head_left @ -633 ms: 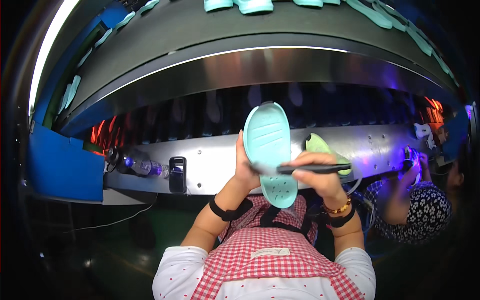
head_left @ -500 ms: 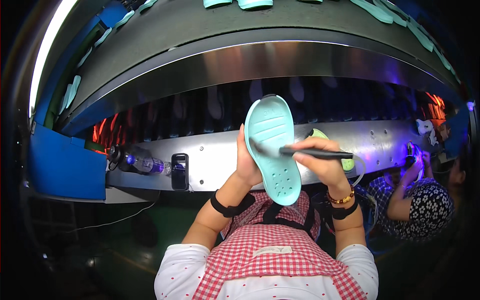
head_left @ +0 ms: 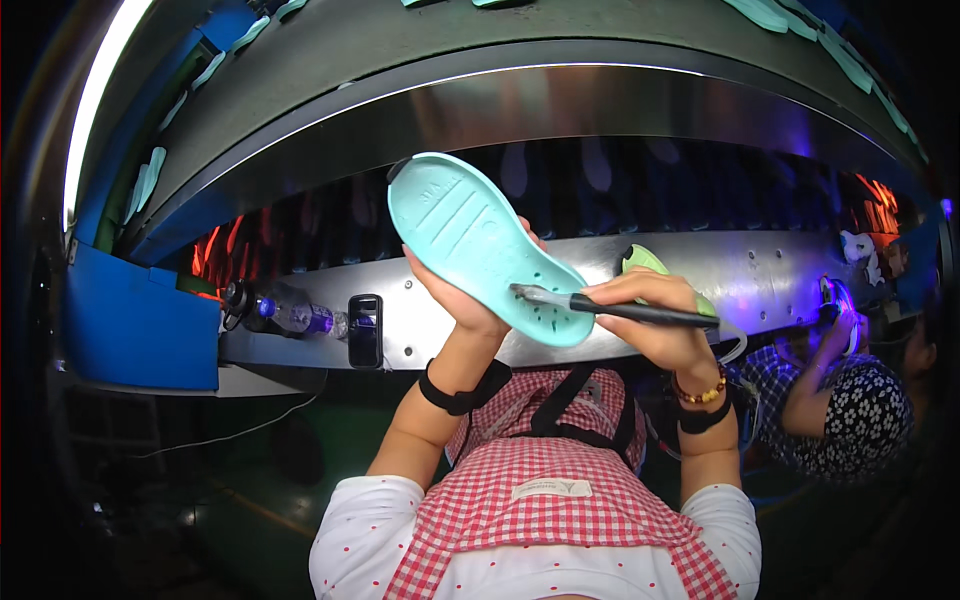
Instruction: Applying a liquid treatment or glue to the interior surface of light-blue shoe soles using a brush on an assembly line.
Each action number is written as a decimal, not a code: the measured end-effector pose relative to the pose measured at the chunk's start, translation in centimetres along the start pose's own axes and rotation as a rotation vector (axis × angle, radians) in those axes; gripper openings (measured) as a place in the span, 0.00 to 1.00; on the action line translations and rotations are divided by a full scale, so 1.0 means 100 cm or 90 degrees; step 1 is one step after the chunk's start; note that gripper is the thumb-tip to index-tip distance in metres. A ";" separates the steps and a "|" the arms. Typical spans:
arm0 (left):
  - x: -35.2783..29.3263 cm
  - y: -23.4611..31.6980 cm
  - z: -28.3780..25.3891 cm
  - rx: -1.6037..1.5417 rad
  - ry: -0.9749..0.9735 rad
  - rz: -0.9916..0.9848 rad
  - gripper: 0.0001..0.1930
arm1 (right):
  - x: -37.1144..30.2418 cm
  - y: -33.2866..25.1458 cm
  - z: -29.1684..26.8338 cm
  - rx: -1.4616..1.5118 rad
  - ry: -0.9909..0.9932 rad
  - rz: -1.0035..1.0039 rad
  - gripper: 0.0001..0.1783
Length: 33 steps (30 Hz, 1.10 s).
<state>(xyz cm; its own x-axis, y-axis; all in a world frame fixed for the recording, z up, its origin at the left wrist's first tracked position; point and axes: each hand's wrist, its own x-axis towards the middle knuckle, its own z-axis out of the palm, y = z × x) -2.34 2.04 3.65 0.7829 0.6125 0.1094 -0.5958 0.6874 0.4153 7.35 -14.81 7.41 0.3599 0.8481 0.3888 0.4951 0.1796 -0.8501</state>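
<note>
A light turquoise shoe sole [head_left: 470,230] is tilted to the left, its ridged heel end far and its holed toe end near. My left hand [head_left: 445,298] is closed around it from beneath, with fingertips showing past the right edge. Between the fingers and thumb of my right hand [head_left: 665,340] is a black-handled brush [head_left: 650,314]. The brush's bristles touch the sole among the small holes. A pale tube [head_left: 738,348] shows by the handle's end. Partly hidden behind my right hand lies a yellow-green piece [head_left: 643,261] on the metal ledge.
A metal ledge [head_left: 560,262] runs across in front of me. On its left lie a phone [head_left: 366,330], a clear bottle [head_left: 295,313] and a black-topped container [head_left: 240,297]. Beyond, a dark conveyor belt [head_left: 560,25] carries turquoise pieces. At right, a co-worker [head_left: 850,410] handles a lit shoe piece.
My left hand has moved left and outward, and the sole has turned from nearly upright to slanting left. The brush tip has gone from the sole's middle to its holed end.
</note>
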 end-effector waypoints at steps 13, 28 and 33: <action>-0.005 0.014 0.000 0.036 -0.079 0.037 0.45 | -0.015 -0.002 0.000 0.105 -0.149 -0.004 0.12; -0.048 -0.009 0.000 -0.009 0.012 -0.096 0.41 | -0.033 0.017 0.045 0.766 0.143 0.277 0.09; -0.040 0.009 -0.034 0.085 -0.217 -0.203 0.27 | -0.031 -0.018 0.026 0.253 -0.085 0.179 0.11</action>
<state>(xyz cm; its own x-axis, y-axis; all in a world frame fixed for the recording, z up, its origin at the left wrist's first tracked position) -6.67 1.53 0.52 0.9500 0.2012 0.2390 -0.3063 0.7502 0.5860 3.27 -16.47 6.76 0.3193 0.9426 0.0980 0.0446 0.0884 -0.9951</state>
